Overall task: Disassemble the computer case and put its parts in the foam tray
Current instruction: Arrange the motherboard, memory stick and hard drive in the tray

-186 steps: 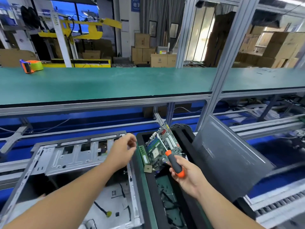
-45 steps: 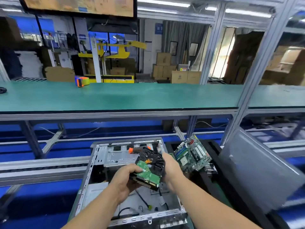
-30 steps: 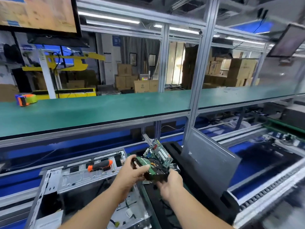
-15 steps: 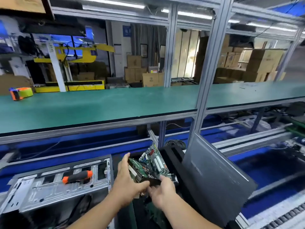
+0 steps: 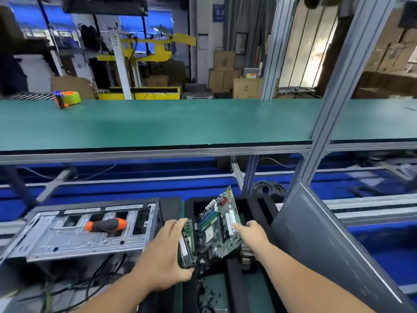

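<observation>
No readable writing anywhere: blue wall sign (image 5: 218, 12), carton labels (image 5: 246, 87) and board markings all too small or blurred.

Left hand (image 5: 165, 256) curled round a drive (image 5: 186, 249), thumb under its near end, fingers over the top edge, drive held on edge over the left side of the foam tray (image 5: 259, 205). Right hand (image 5: 252, 233) nearly flat, fingers extended and touching the right edge of the motherboard (image 5: 220, 229); gripping nothing.

Motherboard standing tilted in the tray, leaning up and away, green face toward the camera, just right of the drive. Dark finned part (image 5: 246, 256) low beside the right wrist, partly hidden; kind unclear.

Case (image 5: 74, 233), stripped metal, left of the tray, loose cables (image 5: 99, 274) below its frame. Screwdriver (image 5: 105, 225), black with orange ends, lying on the case frame, well apart from both hands. Grey side panel (image 5: 334, 249) leaning upright at the tray's right side. Green bench (image 5: 158, 123) beyond, tape dispenser (image 5: 67, 99) at its far left.
</observation>
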